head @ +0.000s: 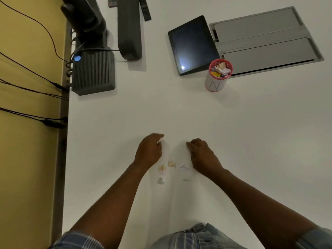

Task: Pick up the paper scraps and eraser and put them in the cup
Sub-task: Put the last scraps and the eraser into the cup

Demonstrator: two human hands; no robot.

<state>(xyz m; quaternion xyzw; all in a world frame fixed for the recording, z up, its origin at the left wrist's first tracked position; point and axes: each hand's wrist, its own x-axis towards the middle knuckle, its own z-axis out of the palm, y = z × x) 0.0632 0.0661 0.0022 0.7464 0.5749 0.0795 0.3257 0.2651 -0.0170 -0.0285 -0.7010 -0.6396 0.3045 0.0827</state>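
A white paper sheet [170, 151] lies on the table in front of me, bent up into a shallow trough. My left hand [149, 151] pinches its far left corner and my right hand [203, 155] pinches its far right corner. Several small scraps rest on the sheet between my hands: two tan pieces [161, 168] [171, 164], a white piece with pen lines [183, 167] and a small grey piece [160, 180]. I cannot tell which of them, if any, is the eraser. The cup [215, 81], white with a pink rim, stands far right of my hands and holds crumpled paper scraps.
A dark tablet [192, 45] lies just behind the cup, beside a grey cable hatch [265, 42] set into the white table [125, 114]. A ribbed grey box [93, 72], a speaker bar [129, 27] and cables sit at the far left edge.
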